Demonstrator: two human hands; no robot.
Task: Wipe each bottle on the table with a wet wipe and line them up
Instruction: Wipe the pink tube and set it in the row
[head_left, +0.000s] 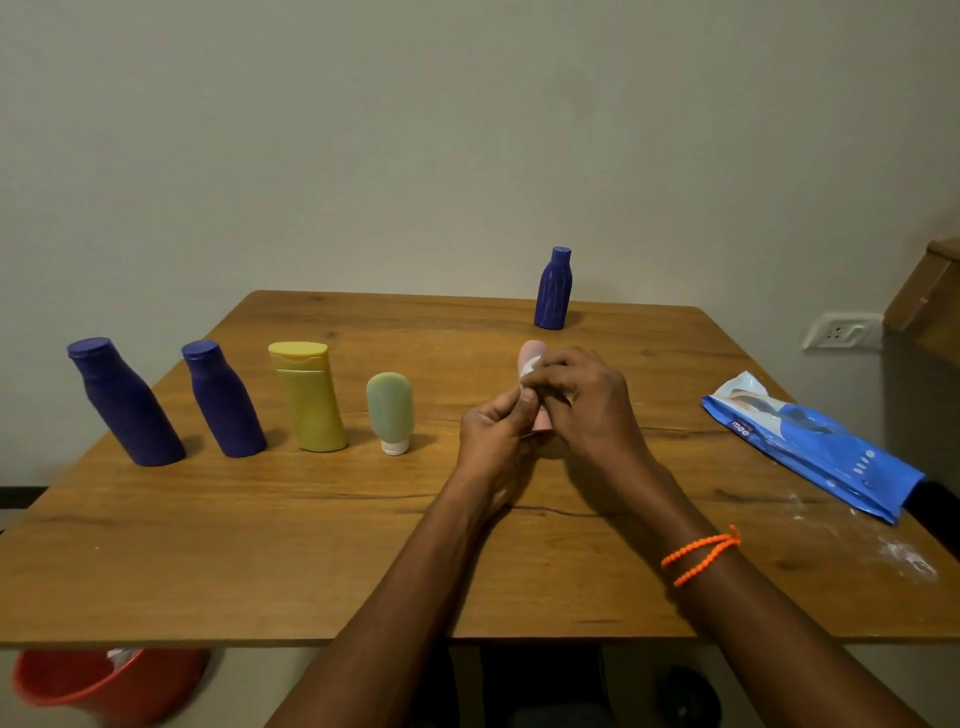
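Over the wooden table (260, 545), both hands (540, 415) grip a seemingly pink bottle (531, 352)

Left half of table (260, 545): four bottles (311, 397) in a row mid-frame, narrow gaps between; bare wood in front and behind. Lone blue bottle (554, 288) upper centre-right near far edge, open around it. Wipe pack (810, 444) blocks right edge; lower centre taken by both forearms.
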